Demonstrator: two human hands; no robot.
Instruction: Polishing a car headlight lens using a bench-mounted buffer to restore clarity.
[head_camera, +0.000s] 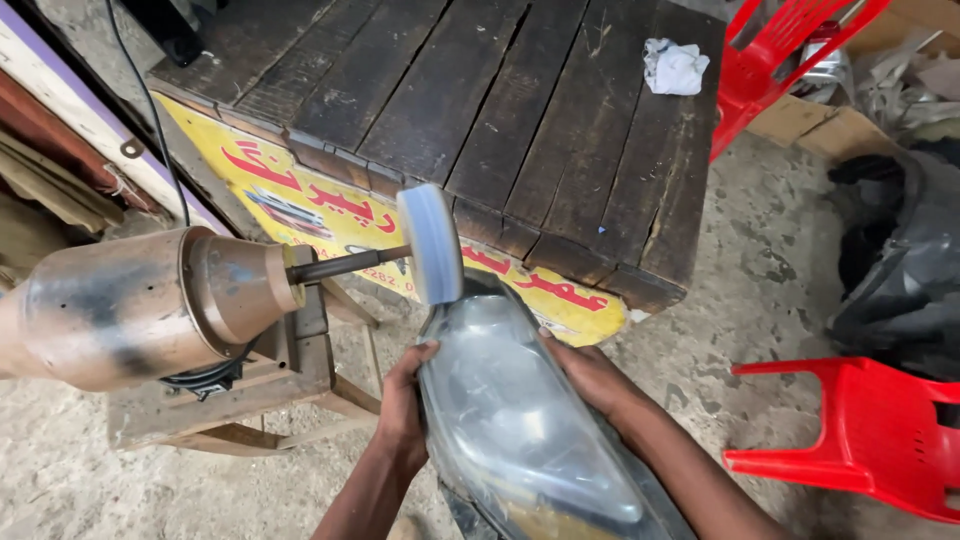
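A person holds a car headlight (520, 420) up with both hands, pressing its clear lens against a white buffing wheel (430, 243). The left hand (403, 405) grips the lens's left edge, fingers curled around it; the right hand (590, 372) clasps the right edge, fingers wrapped over the rim. Gripping both sides likely steadies the lens against the wheel's pull. The headlight sits at the view's lower centre; its long axis runs from about 11 o'clock, where the narrow end touches the wheel, down to 5 o'clock toward the person. The wheel is on a dark shaft (345, 265) jutting from a rusty motor (140, 305) at 9 o'clock, mounted on a wooden stand (250, 400). Behind, at 12 o'clock, is a dark plank desk (480, 90) with a crumpled white rag (675, 66). Red plastic chairs (860, 430) stand at 1 and 4 o'clock.
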